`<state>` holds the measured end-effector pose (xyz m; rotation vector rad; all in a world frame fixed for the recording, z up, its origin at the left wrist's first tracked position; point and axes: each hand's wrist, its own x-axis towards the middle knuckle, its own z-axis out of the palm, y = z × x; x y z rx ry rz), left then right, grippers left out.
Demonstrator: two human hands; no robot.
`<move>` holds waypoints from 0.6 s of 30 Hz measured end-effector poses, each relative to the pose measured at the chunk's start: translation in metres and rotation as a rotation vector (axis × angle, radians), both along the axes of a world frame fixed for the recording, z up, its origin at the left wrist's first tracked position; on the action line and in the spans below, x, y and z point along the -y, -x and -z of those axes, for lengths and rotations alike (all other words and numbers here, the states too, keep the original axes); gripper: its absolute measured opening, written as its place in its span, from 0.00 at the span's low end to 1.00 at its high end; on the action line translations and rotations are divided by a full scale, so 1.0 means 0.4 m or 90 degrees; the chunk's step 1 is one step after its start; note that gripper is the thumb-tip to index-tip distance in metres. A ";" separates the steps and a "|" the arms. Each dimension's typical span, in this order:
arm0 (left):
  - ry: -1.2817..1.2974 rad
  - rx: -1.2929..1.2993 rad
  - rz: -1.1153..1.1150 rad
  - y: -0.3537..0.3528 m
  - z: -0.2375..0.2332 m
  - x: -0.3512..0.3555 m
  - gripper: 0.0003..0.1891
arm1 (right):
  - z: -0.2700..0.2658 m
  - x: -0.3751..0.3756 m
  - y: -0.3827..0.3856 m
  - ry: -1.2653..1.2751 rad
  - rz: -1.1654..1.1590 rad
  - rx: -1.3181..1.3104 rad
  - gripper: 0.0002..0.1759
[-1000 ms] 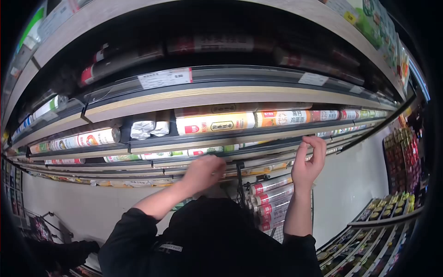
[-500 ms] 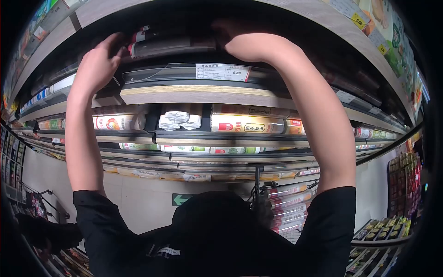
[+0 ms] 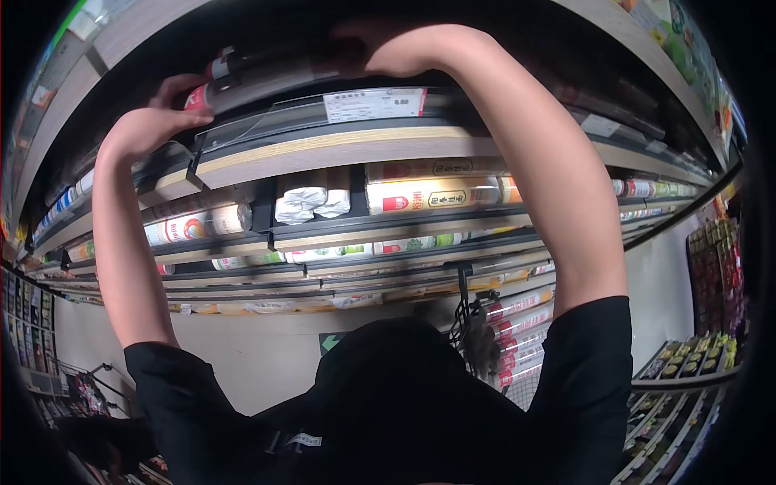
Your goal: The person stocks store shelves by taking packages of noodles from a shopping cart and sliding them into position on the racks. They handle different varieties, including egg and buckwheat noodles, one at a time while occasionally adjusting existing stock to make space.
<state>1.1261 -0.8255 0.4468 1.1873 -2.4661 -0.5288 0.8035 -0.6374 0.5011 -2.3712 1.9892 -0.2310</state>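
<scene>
On the dark upper shelf, my left hand (image 3: 158, 121) is closed around the red-and-white left end of a tube-shaped noodle pack (image 3: 259, 89), thumb in front and fingers behind. My right hand (image 3: 368, 52) reaches in from the right and is closed at the pack's other end; shadow and blur partly hide its fingers. A second noodle pack (image 3: 220, 66) lies just behind the first, its white-and-dark end showing. Below the packs, a clear shelf guard carries a price label (image 3: 376, 105). The held pack slants, its left end lower in the view.
Under the wooden shelf edge (image 3: 347, 153), a lower shelf holds a yellow noodle pack (image 3: 432, 196), white wrapped bundles (image 3: 311, 202) and a white pack (image 3: 198, 226). Several tube packs (image 3: 521, 339) lie in a cart behind me at the right. A green arrow sign (image 3: 330, 343) marks the floor.
Both hands and the noodle packs have shifted left. My left hand has gone lower and turned, its thumb now in front of the pack's end. The whole view has tilted.
</scene>
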 end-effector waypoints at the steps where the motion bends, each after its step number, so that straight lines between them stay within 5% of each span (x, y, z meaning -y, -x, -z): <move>1: 0.015 -0.018 0.043 0.015 0.001 -0.014 0.42 | 0.018 -0.015 0.007 0.051 -0.009 -0.011 0.33; 7: 0.297 -0.254 -0.061 -0.079 0.031 -0.070 0.30 | 0.127 -0.162 0.055 0.335 -0.081 0.023 0.32; 8: 0.411 -0.251 -0.093 -0.031 0.031 -0.200 0.25 | 0.139 -0.211 0.060 0.351 -0.091 0.040 0.31; 9: 0.425 -0.485 -0.014 -0.048 0.124 -0.237 0.23 | 0.170 -0.285 0.096 0.344 -0.067 0.068 0.31; 12: 0.493 -0.664 0.310 0.051 0.243 -0.351 0.26 | 0.217 -0.454 0.123 0.339 -0.059 0.150 0.29; 14: 0.324 -0.687 0.468 0.157 0.342 -0.429 0.30 | 0.257 -0.556 0.144 0.316 -0.035 0.221 0.27; 15: 0.223 -0.722 0.441 0.223 0.410 -0.485 0.29 | 0.281 -0.605 0.166 0.292 0.007 0.270 0.27; 16: 0.263 -0.611 0.269 0.280 0.476 -0.537 0.26 | 0.311 -0.650 0.192 0.266 0.052 0.321 0.26; 18: -0.081 -0.519 0.190 0.385 0.578 -0.652 0.28 | 0.402 -0.744 0.247 0.206 0.181 0.423 0.25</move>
